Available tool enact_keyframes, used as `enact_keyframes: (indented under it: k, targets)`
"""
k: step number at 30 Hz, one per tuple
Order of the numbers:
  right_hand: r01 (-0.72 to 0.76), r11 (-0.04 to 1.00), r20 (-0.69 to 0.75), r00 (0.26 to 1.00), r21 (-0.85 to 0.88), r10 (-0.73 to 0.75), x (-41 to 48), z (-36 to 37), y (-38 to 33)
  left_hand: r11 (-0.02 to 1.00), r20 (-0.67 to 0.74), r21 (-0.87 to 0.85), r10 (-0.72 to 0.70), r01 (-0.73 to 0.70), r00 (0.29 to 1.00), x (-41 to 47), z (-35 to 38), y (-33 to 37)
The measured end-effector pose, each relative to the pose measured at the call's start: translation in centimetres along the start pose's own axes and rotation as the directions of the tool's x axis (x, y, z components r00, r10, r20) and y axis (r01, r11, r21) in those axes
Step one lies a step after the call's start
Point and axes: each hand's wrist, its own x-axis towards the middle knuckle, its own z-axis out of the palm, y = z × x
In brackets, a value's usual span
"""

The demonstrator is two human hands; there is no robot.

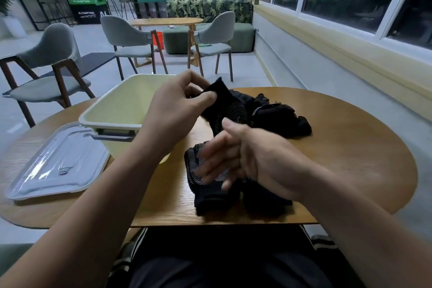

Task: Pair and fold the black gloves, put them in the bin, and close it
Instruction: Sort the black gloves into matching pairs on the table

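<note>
While my left hand (177, 105) pinches one black glove (225, 106) by its cuff, my right hand (247, 159) hovers slack-fingered.
Right of the open bin (121, 105), other gloves (280, 117) lie on the bench (339, 147); the lid (58, 161) lies left.

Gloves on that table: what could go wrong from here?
The near glove lies close to the table edge, under the blurred right hand; a sweep might knock it off. The left hand pinches only the cuff of the lifted glove, so it could slip. The other gloves lie heaped, so mispairing seems possible.
</note>
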Motion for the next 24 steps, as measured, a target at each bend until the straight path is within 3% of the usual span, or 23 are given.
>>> enact_keyframes:
  k: [2, 4, 8, 14, 17, 21, 24]
  targets:
    - [-0.099, 0.993, 0.142, 0.986, 0.066, 0.089, 0.0, 0.9, 1.1, 0.995, 0.019, -0.085, -0.055, 0.056, 0.998, -0.2, 0.1, 0.2]
    - [-0.122, 0.979, 0.169, 0.981, 0.164, 0.094, 0.1, 1.9, 2.6, 0.981, 0.039, -0.162, -0.101, 0.106, 0.994, -0.8, 0.4, 0.5]
    - [-0.026, 0.973, 0.084, 0.996, 0.228, 0.007, 1.9, 3.0, 5.4, 0.913, 0.106, -0.342, -0.197, 0.222, 0.975, -2.8, 1.2, 0.6]
    - [0.187, 0.868, -0.188, 0.976, 0.460, -0.111, 4.2, 0.7, 5.7, 0.929, 0.025, -0.310, -0.204, 0.202, 0.979, -6.1, 1.6, -1.7]
    - [0.261, 0.795, -0.235, 0.960, 0.548, -0.153, 4.4, -1.4, 5.1, 0.909, 0.040, -0.367, -0.198, 0.199, 0.979, -7.8, 2.4, -2.3]
    - [0.194, 0.772, -0.130, 0.981, 0.606, -0.144, 4.3, -3.9, 3.9, 0.983, 0.128, -0.131, -0.109, 0.126, 0.986, -10.2, 3.3, -3.4]
    - [0.160, 0.784, -0.100, 0.987, 0.599, -0.125, 4.7, -5.2, 3.9, 1.000, 0.089, -0.008, -0.006, 0.007, 0.996, -11.7, 4.3, -3.8]
